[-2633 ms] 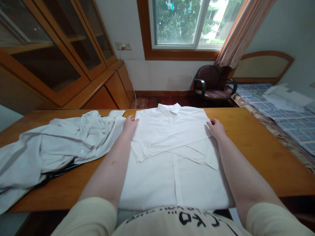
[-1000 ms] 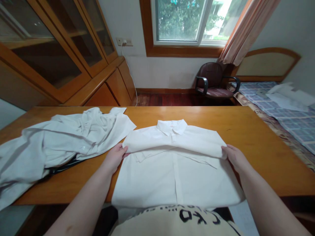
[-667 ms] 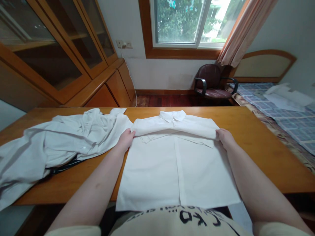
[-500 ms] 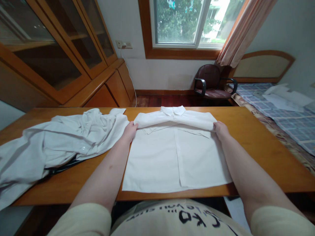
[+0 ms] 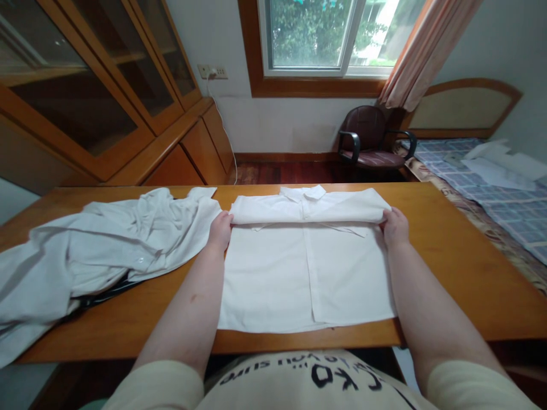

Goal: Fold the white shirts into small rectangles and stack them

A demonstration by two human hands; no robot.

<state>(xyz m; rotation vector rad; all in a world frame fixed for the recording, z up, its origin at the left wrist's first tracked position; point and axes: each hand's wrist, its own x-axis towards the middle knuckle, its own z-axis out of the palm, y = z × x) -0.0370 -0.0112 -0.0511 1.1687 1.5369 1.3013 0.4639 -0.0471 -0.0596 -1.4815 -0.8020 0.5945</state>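
Note:
A white collared shirt (image 5: 269, 273) lies flat on the wooden table (image 5: 444, 267), its collar at the far edge and its hem towards me. Across its upper part runs a loose horizontal fold, with the button placket visible below it. My left hand (image 5: 221, 228) pinches the left end of this fold. At the right end, my right hand (image 5: 395, 226) grips the cloth between thumb and fingers. Both hands are closed, and the fold is stretched between them. Left of my left hand is a crumpled heap of white clothing (image 5: 111, 239), with something dark and striped under it.
Behind the table stand a wooden cabinet (image 5: 179, 148) with glass doors and a dark red armchair (image 5: 367, 136). A bed (image 5: 482, 182) with a checked cover is on the right. Above the chair are a window (image 5: 307, 40) and a pink curtain (image 5: 421, 62).
My hands have moved a little further apart, the right one outward. The fold between them is straighter and hangs slightly lower over the shirt front. My view has shifted slightly.

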